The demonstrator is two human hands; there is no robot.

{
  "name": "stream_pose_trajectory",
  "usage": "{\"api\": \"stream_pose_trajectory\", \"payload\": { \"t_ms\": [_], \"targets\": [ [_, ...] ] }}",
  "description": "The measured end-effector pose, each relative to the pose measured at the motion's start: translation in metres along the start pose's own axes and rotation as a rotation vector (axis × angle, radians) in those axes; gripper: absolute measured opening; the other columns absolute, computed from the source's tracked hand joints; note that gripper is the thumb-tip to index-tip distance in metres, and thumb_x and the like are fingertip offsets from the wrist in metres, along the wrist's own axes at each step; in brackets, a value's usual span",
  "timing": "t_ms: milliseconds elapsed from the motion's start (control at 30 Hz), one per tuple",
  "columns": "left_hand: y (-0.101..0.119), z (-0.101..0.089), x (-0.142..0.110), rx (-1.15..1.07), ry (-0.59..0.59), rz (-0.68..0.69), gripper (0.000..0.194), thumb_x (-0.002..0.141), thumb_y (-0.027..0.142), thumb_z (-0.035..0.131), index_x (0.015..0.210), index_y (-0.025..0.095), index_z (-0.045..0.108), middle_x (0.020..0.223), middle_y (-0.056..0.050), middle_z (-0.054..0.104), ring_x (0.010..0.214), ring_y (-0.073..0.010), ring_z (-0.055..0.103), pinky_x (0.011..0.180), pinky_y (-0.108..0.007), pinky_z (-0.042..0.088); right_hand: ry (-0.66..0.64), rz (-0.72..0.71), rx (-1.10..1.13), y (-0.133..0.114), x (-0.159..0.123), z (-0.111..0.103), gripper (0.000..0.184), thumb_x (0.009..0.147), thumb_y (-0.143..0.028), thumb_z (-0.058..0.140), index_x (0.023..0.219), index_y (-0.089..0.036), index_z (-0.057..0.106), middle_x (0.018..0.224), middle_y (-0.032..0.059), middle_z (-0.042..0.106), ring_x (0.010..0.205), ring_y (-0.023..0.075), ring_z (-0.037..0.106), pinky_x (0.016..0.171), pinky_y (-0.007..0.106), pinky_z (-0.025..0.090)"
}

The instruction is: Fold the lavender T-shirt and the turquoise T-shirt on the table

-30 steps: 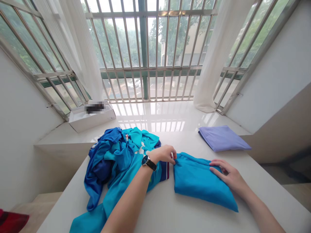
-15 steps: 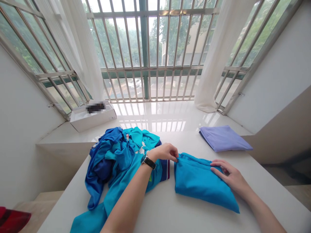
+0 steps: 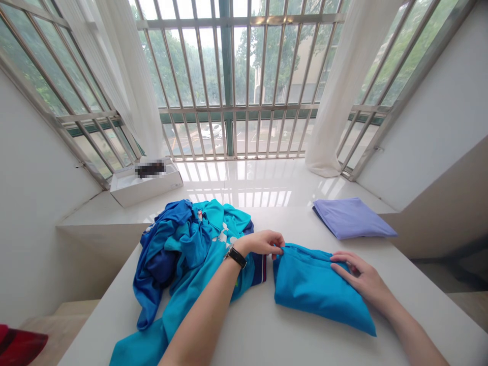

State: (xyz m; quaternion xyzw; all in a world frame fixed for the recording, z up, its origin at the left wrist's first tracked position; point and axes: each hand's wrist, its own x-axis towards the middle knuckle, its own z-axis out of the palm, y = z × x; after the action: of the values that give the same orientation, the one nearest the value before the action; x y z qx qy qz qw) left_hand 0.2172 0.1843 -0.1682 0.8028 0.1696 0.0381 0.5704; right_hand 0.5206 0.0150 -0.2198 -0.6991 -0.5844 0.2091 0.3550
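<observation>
A folded bright-blue garment [image 3: 312,284] lies on the white table, its front edge rounded and its right corner pointing toward me. At its far left corner my left hand [image 3: 267,243], with a black-strapped watch on the wrist, pinches the cloth between thumb and fingers. My right hand [image 3: 358,274] rests on the far right part of the garment, fingers stretched out over its top. Left of my left forearm is a loose heap of blue and turquoise clothes [image 3: 198,244], one piece with a striped dark band. My forearm covers part of the heap.
A folded lilac garment [image 3: 353,217] with a dark layer beneath lies at the table's right far edge. On the windowsill [image 3: 244,183] at left stands a white open box [image 3: 148,189] holding a blurred dark thing. White curtains and metal bars line the window. Something red [image 3: 21,345] shows at lower left.
My left hand has shifted slightly right and down, with the pinched corner drawn a little inward. The right hand and the clothes heap look almost the same.
</observation>
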Motion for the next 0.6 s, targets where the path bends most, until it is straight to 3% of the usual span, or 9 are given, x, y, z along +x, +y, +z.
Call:
{"api": "stream_pose_trajectory", "payload": {
  "t_ms": [200, 400, 600],
  "targets": [
    [-0.005, 0.003, 0.001, -0.013, 0.013, -0.031, 0.011, 0.086, 0.016, 0.059, 0.098, 0.017, 0.06, 0.072, 0.003, 0.061, 0.061, -0.011, 0.06, 0.061, -0.023, 0.047, 0.005, -0.007, -0.002, -0.001, 0.001, 0.0, 0.043, 0.076, -0.067, 0.065, 0.09, -0.027, 0.076, 0.112, 0.0072, 0.071, 0.092, 0.0266, 0.065, 0.068, 0.033, 0.052],
    [0.0, 0.008, 0.004, 0.28, 0.088, -0.088, 0.035, 0.083, 0.009, 0.049, 0.114, 0.016, 0.063, 0.074, 0.0, 0.066, 0.064, -0.0133, 0.062, 0.064, -0.023, 0.049, 0.007, -0.01, -0.01, 0.001, 0.001, 0.0, 0.043, 0.076, -0.067, 0.065, 0.09, -0.027, 0.076, 0.112, 0.0064, 0.071, 0.089, 0.0253, 0.065, 0.067, 0.032, 0.052],
    [0.005, 0.01, 0.007, 0.415, 0.19, -0.083, 0.034, 0.076, 0.01, 0.053, 0.103, 0.016, 0.072, 0.094, -0.006, 0.073, 0.083, -0.0196, 0.065, 0.079, -0.028, 0.051, -0.002, -0.01, -0.012, 0.003, 0.001, -0.001, 0.041, 0.078, -0.065, 0.065, 0.091, -0.028, 0.075, 0.113, 0.006, 0.07, 0.091, 0.0252, 0.065, 0.069, 0.032, 0.051]
  ]
}}
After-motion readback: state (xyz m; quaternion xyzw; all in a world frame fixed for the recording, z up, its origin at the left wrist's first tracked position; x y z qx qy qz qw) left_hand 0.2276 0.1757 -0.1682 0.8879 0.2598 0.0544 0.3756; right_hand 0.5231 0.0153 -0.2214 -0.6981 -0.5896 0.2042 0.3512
